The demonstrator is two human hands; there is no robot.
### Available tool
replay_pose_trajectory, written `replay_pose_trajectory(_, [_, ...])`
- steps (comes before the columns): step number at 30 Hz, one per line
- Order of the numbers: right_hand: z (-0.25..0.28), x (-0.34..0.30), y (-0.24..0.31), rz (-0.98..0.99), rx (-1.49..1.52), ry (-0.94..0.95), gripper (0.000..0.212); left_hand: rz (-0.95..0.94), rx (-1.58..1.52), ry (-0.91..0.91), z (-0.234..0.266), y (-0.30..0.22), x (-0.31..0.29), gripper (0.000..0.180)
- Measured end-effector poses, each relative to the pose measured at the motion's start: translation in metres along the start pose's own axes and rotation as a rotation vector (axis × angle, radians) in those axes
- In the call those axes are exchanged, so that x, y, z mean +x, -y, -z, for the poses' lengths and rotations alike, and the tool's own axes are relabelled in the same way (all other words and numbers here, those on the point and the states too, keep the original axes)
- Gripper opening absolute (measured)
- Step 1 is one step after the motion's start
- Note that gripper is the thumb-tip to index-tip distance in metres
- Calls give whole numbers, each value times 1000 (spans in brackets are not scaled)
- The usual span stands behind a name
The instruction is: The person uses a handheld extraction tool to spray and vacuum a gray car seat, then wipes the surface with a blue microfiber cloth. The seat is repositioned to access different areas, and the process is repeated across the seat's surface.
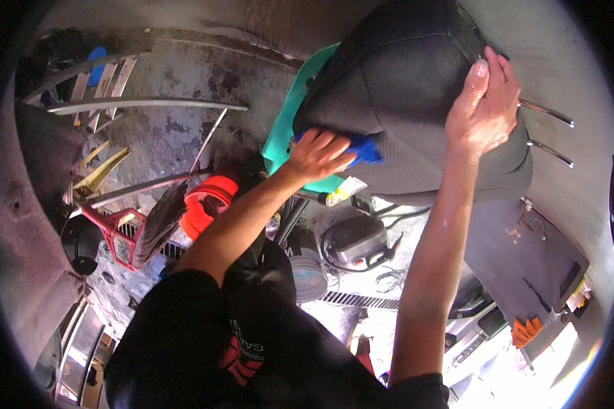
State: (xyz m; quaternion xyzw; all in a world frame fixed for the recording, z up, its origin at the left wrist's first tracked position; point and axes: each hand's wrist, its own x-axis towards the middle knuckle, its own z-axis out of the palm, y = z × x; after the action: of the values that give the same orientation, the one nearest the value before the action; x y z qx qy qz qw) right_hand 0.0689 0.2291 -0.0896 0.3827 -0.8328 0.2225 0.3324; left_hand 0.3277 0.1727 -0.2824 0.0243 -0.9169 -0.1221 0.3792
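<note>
A dark grey fabric car headrest point(402, 116) with two chrome posts sticking out on its right fills the upper middle of the view. My left hand point(318, 155) is closed around a bunched blue cloth point(367, 150) and presses it against the near left part of the fabric. At the upper right, my right hand point(484, 102) grips the headrest's edge, thumb on top and fingertips curling over the far side. Beneath the headrest, a teal green surface point(278, 140) shows along the left and near edges. The headrest hides most of it.
Below my left forearm lies a bright red bucket point(211, 201). Near it are a grey bucket point(305, 273) and a grey machine point(357, 242) with a black hose. A floor drain grate point(361, 300) runs nearby. Long metal strips point(150, 103) stand at the left; an orange cloth point(527, 332) is lower right.
</note>
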Motion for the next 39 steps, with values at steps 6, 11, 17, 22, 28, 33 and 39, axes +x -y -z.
replay_pose_trajectory(6, [-3, -8, -14, 7, 46, 35, 57, 470, -106, 435, -6, -13, -139, 37])
replay_pose_trajectory(11, [60, -57, 26, -160, 236, 80, 80, 722, -475, 172, 69, -27, -31, 33])
replay_pose_trajectory(17, [142, -133, 130, -998, 1008, -42, 80, 512, -1058, 461, 125, -45, 150, 78])
replay_pose_trajectory(22, [111, -25, 48, -715, 484, -11, 64, 3, -347, 35, 100, 25, 279, 34])
replay_pose_trajectory(28, [11, -27, 35, -508, -56, -134, 39, -144, -238, 390, 53, 63, 328, 34])
replay_pose_trajectory(33, [31, -149, 82, -529, 188, 35, 35, -58, -243, 521, 54, 58, 334, 36])
replay_pose_trajectory(39, [16, -60, 74, -766, 41, -246, 35, -27, 50, 714, 52, 46, 353, 38])
